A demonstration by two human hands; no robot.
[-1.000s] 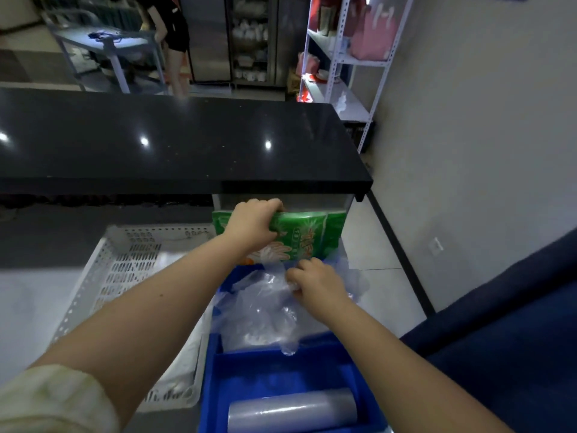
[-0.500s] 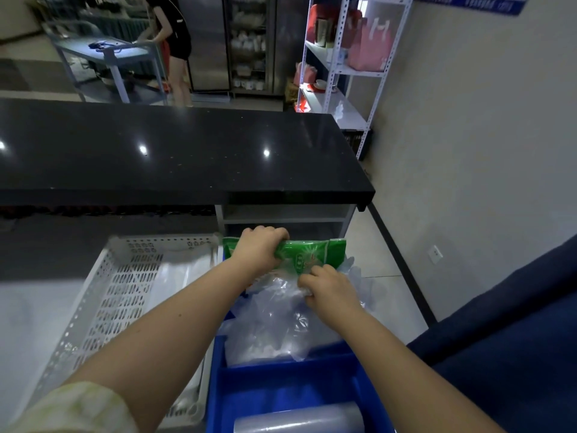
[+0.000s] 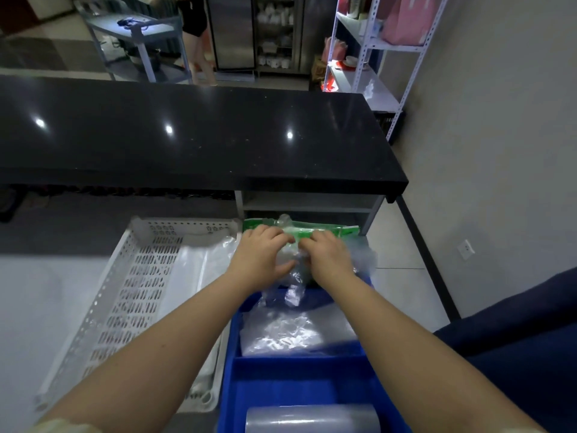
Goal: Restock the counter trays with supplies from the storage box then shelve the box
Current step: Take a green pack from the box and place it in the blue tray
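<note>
Head view: green packet (image 3: 324, 230) lies crosswise, left–right, under both hands (image 3: 262, 253).

no legible text, print on green packet (image 3: 315, 230) too blurred
</note>
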